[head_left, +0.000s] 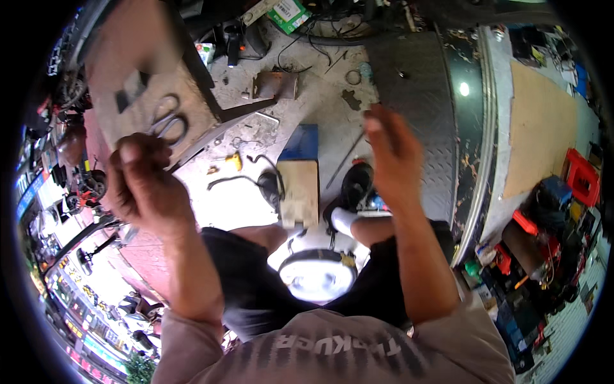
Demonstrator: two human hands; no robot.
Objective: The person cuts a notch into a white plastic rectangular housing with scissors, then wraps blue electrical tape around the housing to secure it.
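Observation:
My left hand (150,185) is raised at the left, its fingers curled in and thumb pressed against them. Whatever they may hold is hidden. Just beyond its fingertips are dark-handled scissors (171,127) on a brown box-like stand (150,96); I cannot tell whether the hand touches them. My right hand (395,160) hovers over the floor on the right, slightly smeared, fingers stretched forward with nothing visible in them. A thin dark rod (345,160) lies below and left of its fingertips. Between my feet lies a block (299,189), tan with a blue far end.
A bent metal piece (275,85), a yellow tool-like item (236,160) and black cables (311,45) lie on the concrete floor. Right of them runs a dark textured metal plate (412,83). Tools and a red plastic stool (581,177) crowd the far right. A round lit object (318,275) sits between my knees.

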